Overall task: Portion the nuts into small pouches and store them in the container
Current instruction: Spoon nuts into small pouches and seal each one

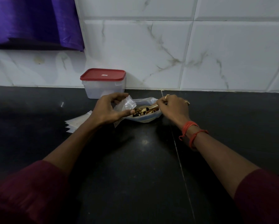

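Left hand (110, 109) is closed in a pinch on a small clear pouch (127, 103), thumb below and fingers above, and it holds it just over the near edge of the open bag of nuts (146, 110); right hand (172, 107) is curled around the handle of a pale scoop (152, 107), whose bowl lies among the nuts. I judge that the step in hand is to fill this pouch; I cannot tell if its mouth is already open, because the fingers cover it.

To do it well I would spread the mouth with the thumb and one finger, and keep the pouch low and touching the bag, so that a nut which falls goes back to the bag and not onto the dark surface (143, 159); I would take a modest scoop, not heaped, and tip it slowly; the plastic is thin and probably slippery, so the pinch must be firm.

More empty pouches (75, 122) lie fanned beside the left wrist; the container (104, 84) stands behind, against the tiled wall, with its red lid (103, 74) on, so the lid must come off before any pouch goes in.
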